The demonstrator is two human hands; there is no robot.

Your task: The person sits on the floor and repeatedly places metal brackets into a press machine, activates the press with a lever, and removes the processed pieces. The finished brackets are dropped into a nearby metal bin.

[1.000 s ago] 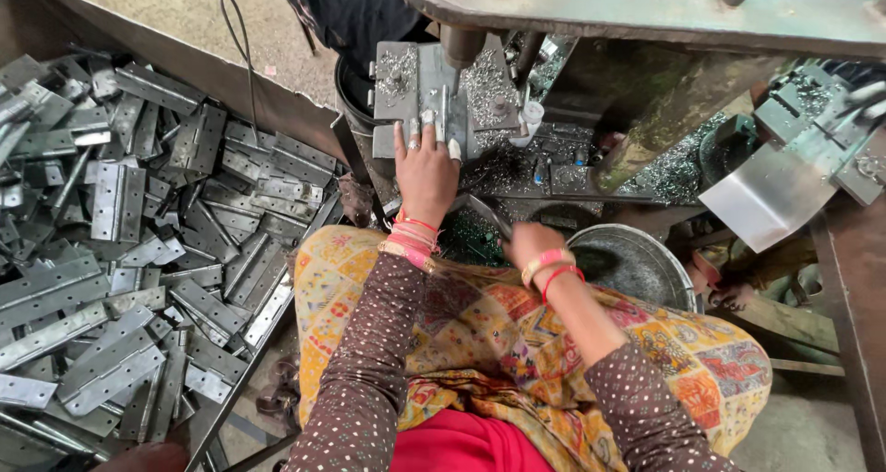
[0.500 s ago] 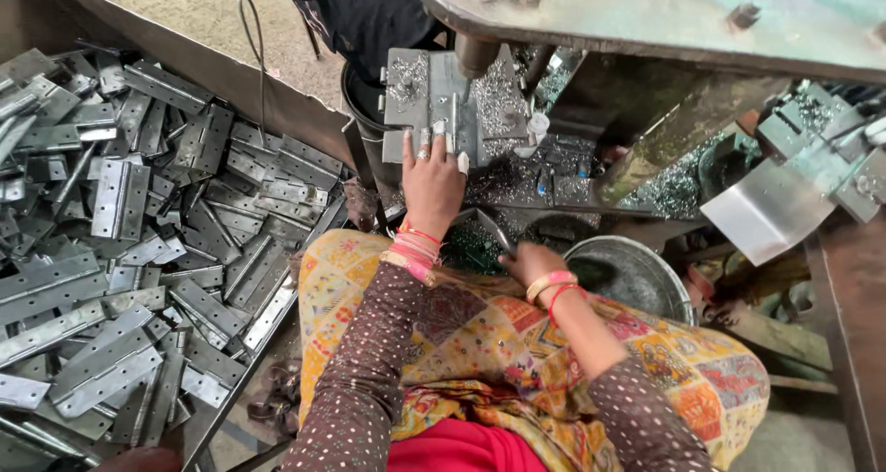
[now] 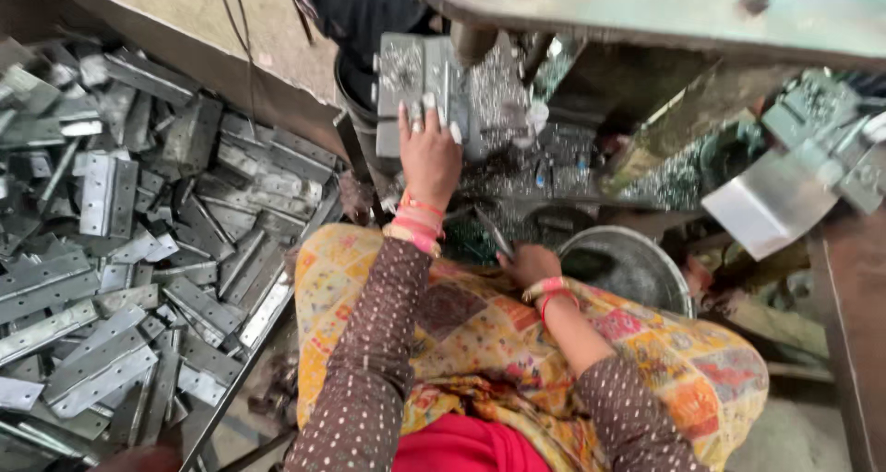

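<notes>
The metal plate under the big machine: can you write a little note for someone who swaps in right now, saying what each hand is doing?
Left hand: stretched forward, fingers spread flat on the grey metal plate sitting on the press bed, under the ram.
Right hand: low by the lap, next to the round metal basin; whether it holds anything cannot be told.
Pile of grey hinge plates: on the person's left.
Done: one plate sits in the press.
Left: nothing shows whether it has been pressed; the pile is large.
</notes>
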